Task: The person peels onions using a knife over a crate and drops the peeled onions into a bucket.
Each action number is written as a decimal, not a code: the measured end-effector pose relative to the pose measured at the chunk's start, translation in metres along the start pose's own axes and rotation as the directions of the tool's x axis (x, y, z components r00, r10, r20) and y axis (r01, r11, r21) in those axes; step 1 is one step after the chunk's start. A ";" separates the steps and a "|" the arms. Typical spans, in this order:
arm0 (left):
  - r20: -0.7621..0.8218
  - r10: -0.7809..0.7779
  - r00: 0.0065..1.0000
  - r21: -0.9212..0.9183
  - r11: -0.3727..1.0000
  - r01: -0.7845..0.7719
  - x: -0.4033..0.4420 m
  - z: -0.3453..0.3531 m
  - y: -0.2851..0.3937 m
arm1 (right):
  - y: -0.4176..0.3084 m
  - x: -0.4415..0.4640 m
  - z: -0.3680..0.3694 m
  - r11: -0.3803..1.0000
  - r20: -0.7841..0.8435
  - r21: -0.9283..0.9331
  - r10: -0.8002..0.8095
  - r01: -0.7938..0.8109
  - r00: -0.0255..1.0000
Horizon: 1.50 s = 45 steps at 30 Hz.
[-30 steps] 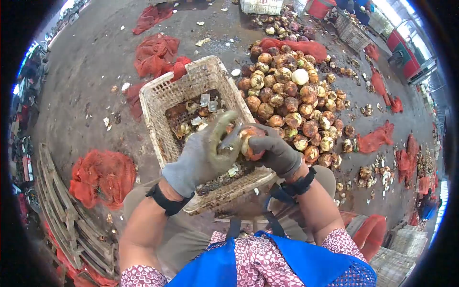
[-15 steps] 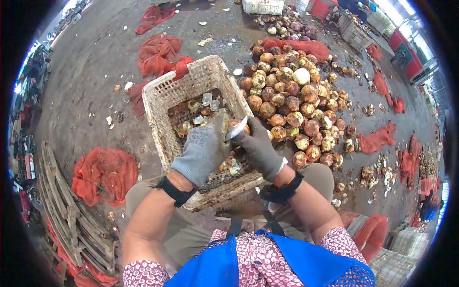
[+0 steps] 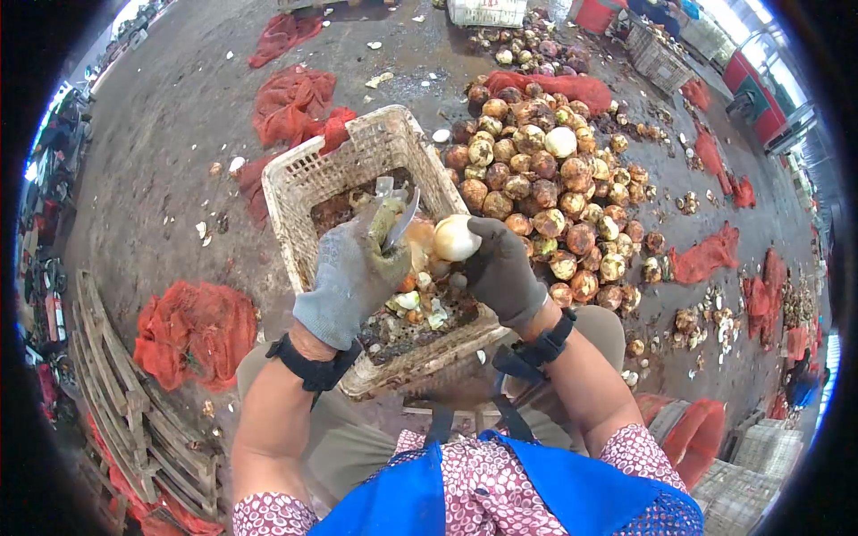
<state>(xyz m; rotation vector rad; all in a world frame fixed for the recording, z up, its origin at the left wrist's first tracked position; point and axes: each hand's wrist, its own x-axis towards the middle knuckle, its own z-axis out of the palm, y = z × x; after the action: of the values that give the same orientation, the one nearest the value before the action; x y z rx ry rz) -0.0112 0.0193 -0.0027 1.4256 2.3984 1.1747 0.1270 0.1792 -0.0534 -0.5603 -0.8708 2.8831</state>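
Note:
My left hand (image 3: 353, 268), in a soiled grey glove, is closed around a knife; its curved blade (image 3: 404, 220) points up and away. Between the thumb and fingers of my right hand (image 3: 505, 272), also gloved, is a peeled white onion (image 3: 457, 238). Both hands are over a dirty cream plastic crate (image 3: 295, 192). Inside the crate lie onion skins and scraps (image 3: 433, 313), partly hidden by my hands. The knife's handle is covered by my left glove.
A large heap of brown-skinned onions (image 3: 550, 205) lies on the floor beyond the crate to the right. Red mesh bags (image 3: 197, 332) are scattered about. A slatted wooden pallet (image 3: 134, 402) is at the left, and another white crate (image 3: 487, 12) stands at the back.
My hands have moved apart, and the knife has shifted left with my left hand. The white onion in my right hand now shows fully; earlier it was mostly hidden.

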 end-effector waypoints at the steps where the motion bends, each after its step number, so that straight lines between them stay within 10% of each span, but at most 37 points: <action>1: 0.007 -0.023 1.000 -0.014 1.000 0.023 -0.002 0.001 0.001 | 0.001 0.002 -0.003 1.000 -0.001 0.000 -0.002 0.002 1.000; 6: 0.019 -0.227 0.974 0.053 0.973 0.226 0.006 -0.019 0.003 | 0.002 0.002 0.003 0.997 -0.180 -0.010 -0.073 0.072 0.981; 10: 0.092 -0.249 0.964 0.531 0.831 0.164 0.007 -0.016 -0.027 | -0.003 0.000 0.005 0.999 -0.205 0.002 -0.045 0.046 0.978; 13: 0.202 -0.301 0.932 0.395 0.896 0.204 -0.001 0.001 -0.014 | 0.005 0.005 0.001 0.991 -0.143 -0.133 -0.016 -0.004 0.990; 16: 0.211 0.134 0.968 -0.257 0.963 -0.078 -0.003 0.019 -0.007 | 0.011 0.004 0.018 0.899 -0.046 -0.428 -0.129 0.097 0.991; 29: 0.165 0.072 0.984 -0.315 0.949 -0.017 -0.002 0.026 -0.016 | 0.002 -0.010 0.056 0.817 -0.067 -0.566 -0.181 0.112 0.981; 37: 0.088 0.192 0.977 0.289 0.934 -0.210 -0.002 0.031 -0.012 | 0.011 0.005 0.025 0.915 -0.171 -0.392 -0.174 0.095 0.970; 40: 0.068 0.058 0.996 0.248 0.966 -0.073 0.006 0.024 -0.006 | 0.011 0.010 0.014 0.849 -0.100 -0.503 -0.246 0.164 0.964; 42: -0.019 0.124 0.992 0.296 0.949 -0.113 0.011 0.024 -0.016 | 0.009 0.017 -0.011 0.999 0.103 -0.041 -0.001 0.006 0.995; 45: -0.023 0.145 0.989 0.296 0.946 -0.132 0.011 0.021 -0.013 | 0.006 0.002 0.023 0.997 -0.050 -0.081 -0.017 0.013 0.999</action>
<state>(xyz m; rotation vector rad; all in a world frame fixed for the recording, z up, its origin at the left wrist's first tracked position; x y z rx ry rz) -0.0169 0.0363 -0.0236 1.6940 2.6298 0.9112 0.1172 0.1626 -0.0393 -0.6282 -0.9834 2.8174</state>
